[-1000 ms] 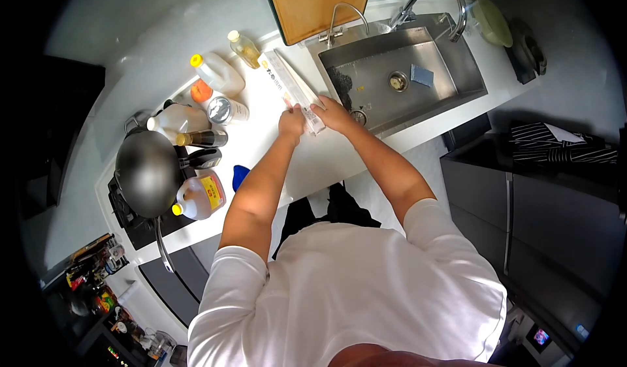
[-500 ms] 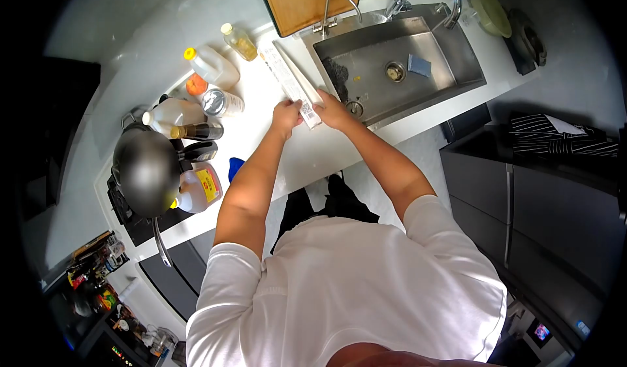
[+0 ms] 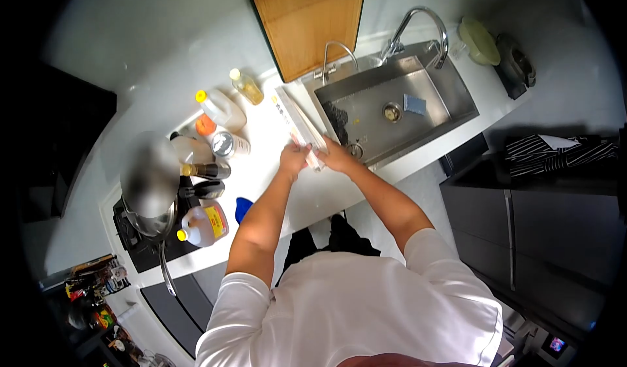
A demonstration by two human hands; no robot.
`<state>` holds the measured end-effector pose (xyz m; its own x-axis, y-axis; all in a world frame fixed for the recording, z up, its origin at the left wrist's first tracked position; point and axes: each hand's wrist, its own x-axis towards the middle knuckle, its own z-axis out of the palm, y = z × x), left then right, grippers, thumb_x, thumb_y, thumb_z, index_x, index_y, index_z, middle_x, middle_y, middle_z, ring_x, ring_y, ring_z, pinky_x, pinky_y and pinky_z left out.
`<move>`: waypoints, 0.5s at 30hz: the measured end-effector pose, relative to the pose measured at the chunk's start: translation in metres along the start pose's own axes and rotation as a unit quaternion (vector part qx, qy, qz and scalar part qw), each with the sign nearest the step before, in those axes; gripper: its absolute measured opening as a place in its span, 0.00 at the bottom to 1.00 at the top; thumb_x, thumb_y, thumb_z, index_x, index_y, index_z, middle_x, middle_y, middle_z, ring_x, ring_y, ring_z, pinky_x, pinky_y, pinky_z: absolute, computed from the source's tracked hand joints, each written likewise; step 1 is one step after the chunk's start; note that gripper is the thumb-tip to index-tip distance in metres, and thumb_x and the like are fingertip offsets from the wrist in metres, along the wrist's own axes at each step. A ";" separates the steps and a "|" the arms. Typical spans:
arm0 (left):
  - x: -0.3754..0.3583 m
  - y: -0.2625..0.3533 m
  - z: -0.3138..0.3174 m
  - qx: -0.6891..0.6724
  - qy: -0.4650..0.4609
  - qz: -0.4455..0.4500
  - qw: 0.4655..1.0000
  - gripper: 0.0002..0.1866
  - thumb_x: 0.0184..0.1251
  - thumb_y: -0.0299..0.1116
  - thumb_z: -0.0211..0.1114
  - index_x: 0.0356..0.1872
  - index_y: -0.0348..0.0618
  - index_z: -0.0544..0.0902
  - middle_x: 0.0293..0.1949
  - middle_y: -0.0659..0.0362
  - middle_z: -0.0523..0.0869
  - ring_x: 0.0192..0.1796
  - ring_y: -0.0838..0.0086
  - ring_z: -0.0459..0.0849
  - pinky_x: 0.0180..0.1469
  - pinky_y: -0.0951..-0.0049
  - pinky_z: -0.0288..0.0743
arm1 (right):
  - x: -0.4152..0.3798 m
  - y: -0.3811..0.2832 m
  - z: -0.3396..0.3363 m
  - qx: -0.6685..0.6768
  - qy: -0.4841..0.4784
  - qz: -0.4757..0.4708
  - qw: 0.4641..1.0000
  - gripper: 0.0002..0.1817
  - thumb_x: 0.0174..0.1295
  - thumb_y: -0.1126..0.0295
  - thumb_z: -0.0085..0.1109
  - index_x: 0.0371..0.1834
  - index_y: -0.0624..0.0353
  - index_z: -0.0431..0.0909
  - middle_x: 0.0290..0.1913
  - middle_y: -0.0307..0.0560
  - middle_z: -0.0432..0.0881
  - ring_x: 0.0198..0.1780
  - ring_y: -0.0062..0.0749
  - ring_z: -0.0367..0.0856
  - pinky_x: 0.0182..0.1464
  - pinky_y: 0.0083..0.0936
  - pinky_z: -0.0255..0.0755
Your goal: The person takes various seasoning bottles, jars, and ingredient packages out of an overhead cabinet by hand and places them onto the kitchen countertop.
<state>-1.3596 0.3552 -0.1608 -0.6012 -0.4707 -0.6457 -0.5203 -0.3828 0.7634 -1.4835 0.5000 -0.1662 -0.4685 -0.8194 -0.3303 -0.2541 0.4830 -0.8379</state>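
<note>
box [image 3: 297, 122]: long, on counter [image 3: 326, 191] just beside sink [image 3: 392, 109], near end between both hands | left hand [image 3: 294, 158], right hand [image 3: 336, 157]: fingers closed on that end | change: hands now closer together, grip tighter | bottles [image 3: 215, 168] left of fingers

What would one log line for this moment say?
left hand: grips long box near end | right hand: grips same end | box: on white counter, beside sink | wok: on stove
</note>
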 end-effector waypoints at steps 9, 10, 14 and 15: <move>0.006 -0.028 0.004 -0.058 -0.094 -0.047 0.993 0.23 0.81 0.36 0.63 0.72 0.48 0.74 0.59 0.60 0.86 0.54 0.74 0.85 0.56 0.70 0.82 | -0.047 -0.017 0.026 -0.176 0.142 0.002 0.974 0.42 0.63 0.60 0.70 0.76 0.71 0.64 0.63 0.72 0.77 0.65 0.65 0.77 0.70 0.49 0.71; 0.008 -0.030 0.008 -0.047 -0.081 -0.035 0.995 0.23 0.82 0.32 0.59 0.74 0.47 0.72 0.58 0.58 0.85 0.52 0.74 0.85 0.53 0.72 0.83 | -0.048 -0.013 0.029 -0.190 0.181 -0.017 0.965 0.42 0.62 0.61 0.70 0.75 0.71 0.64 0.63 0.72 0.77 0.65 0.66 0.76 0.70 0.50 0.70; 0.008 -0.025 0.016 -0.037 -0.041 0.049 0.997 0.26 0.79 0.24 0.54 0.77 0.45 0.69 0.57 0.55 0.86 0.51 0.70 0.86 0.49 0.71 0.84 | -0.050 -0.009 0.028 -0.212 0.183 -0.056 0.958 0.42 0.62 0.62 0.71 0.76 0.71 0.64 0.63 0.70 0.76 0.66 0.66 0.74 0.69 0.50 0.70; 0.017 -0.030 0.015 -0.026 -0.027 0.056 0.998 0.28 0.78 0.22 0.52 0.78 0.45 0.68 0.58 0.53 0.86 0.51 0.68 0.87 0.48 0.70 0.85 | -0.047 -0.011 0.027 -0.215 0.188 -0.050 0.957 0.42 0.62 0.62 0.72 0.76 0.69 0.65 0.63 0.69 0.76 0.65 0.66 0.75 0.69 0.49 0.70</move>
<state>-1.3635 0.3707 -0.1952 -0.6864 -0.4698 -0.5551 -0.4169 -0.3713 0.8297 -1.4358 0.5251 -0.1532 -0.6747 -0.7380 -0.0110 -0.5996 0.5568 -0.5748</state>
